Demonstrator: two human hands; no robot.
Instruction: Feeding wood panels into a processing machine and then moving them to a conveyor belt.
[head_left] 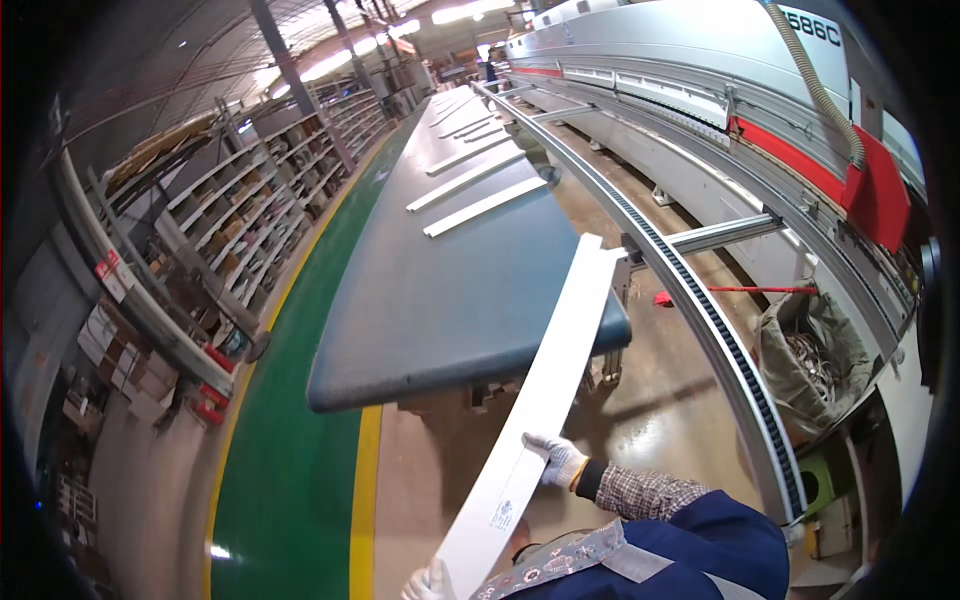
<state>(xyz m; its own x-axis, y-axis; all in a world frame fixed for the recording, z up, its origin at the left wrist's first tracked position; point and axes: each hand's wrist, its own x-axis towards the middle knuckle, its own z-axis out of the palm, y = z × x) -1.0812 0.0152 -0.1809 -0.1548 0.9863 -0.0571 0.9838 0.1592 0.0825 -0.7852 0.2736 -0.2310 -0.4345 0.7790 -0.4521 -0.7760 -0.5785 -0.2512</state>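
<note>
A long white flat panel (535, 400) slants from the bottom of the head view up over the near right corner of the blue-grey conveyor belt (420, 330). Small blue print marks its near part. My right hand (558, 462), in a white knitted glove with a dark cuff, grips the panel's right edge about midway. At the bottom edge, my left hand (428, 582), also gloved, is closed on the near end; part of it lies outside the picture. Whether the panel touches the belt, I cannot tell.
Several white strips (485, 207) lie crosswise on the belt. To the right runs a metal rail (690, 290) beside a large white and red machine (680, 50). A sack of scraps (815, 355) stands below it. Shelves (240, 220) line the left, beyond a green walkway (285, 480).
</note>
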